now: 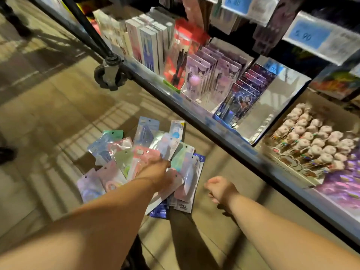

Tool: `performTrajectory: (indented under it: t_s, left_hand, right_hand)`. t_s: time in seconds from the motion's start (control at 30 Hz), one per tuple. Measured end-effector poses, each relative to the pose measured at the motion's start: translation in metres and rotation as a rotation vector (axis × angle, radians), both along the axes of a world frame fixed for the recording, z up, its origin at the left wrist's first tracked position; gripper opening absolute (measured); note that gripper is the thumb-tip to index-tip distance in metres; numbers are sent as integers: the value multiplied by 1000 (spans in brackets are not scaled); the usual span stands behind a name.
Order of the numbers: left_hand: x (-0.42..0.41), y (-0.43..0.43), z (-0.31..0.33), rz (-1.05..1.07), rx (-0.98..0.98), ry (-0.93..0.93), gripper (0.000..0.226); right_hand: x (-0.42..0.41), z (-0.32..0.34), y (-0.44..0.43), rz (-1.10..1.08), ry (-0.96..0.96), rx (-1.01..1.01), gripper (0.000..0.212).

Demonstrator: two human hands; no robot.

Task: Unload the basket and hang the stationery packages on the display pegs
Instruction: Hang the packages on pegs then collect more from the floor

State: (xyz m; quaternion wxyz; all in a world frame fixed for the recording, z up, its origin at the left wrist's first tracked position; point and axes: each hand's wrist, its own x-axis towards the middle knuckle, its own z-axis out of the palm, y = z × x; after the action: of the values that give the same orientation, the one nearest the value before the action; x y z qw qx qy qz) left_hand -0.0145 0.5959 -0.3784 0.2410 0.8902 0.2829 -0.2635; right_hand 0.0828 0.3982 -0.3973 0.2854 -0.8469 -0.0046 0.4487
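The left hand (161, 172) is down on the packages (120, 145), fingers hidden, so whether they pinch one I cannot tell. The right hand (218, 187) is just beside the heap, curled in a fist and holding nothing. The heap lies on the floor (58, 106) below the shelf edge (194, 114) — the picking-up step, I'd say. Next: lift one package clear, hang-hole end up.
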Motion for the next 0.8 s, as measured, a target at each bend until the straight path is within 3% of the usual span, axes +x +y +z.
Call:
performTrajectory:
  t_s: [0.13, 0.2, 0.3, 0.37, 0.53, 0.6, 0.7, 0.8]
  left_hand:
    - [-1, -16, -23, -80, 46, 35, 49]
    - [-2, -16, -37, -104, 82, 16, 60]
    - [-6, -17, -51, -144, 144, -11, 96]
    - [-5, -20, -53, -178, 213, -48, 106]
    - [-3, -27, -60, -153, 209, -82, 110]
    - [-3, -28, -64, -136, 197, -105, 109]
    - [-1, -26, -66, -132, 133, -124, 105]
    - [0, -22, -65, -47, 32, -162, 108]
  right_hand:
    - [2, -17, 13, 12, 82, 5, 6]
    - [5, -27, 22, 71, 95, -47, 16]
    - [11, -44, 37, 93, 45, -120, 14]
    - [14, -60, 42, 74, 21, -170, 15]
    - [11, -117, 41, -81, 100, -129, 25]
    - [6, -107, 45, -92, 118, -113, 38]
    - [3, -105, 49, -101, 121, -113, 31]
    - [6, -129, 45, -172, 88, -118, 56]
